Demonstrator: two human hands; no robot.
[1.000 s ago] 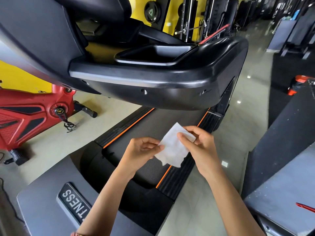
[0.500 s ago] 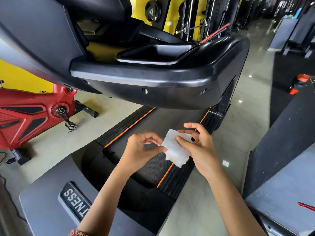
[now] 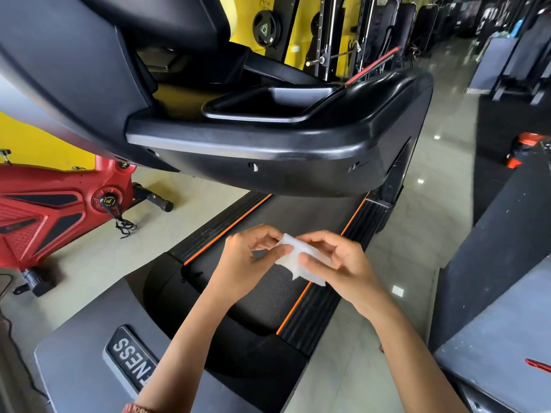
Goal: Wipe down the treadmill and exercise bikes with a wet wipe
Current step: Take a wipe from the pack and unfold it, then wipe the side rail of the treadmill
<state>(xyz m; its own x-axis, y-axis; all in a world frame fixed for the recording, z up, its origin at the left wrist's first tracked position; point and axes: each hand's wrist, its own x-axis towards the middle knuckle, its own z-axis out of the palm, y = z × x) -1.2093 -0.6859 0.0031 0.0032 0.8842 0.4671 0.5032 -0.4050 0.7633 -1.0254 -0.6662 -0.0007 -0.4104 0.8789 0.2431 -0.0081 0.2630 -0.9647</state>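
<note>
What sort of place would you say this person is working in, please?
Most likely a commercial gym: a treadmill fills the foreground, a red exercise bike stands on the floor beside it, and a weight plate hangs in the background.

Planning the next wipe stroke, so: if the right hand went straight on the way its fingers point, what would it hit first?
Beyond the wet wipe it pinches, the right hand would likely meet the left hand first; depth is unclear.
</note>
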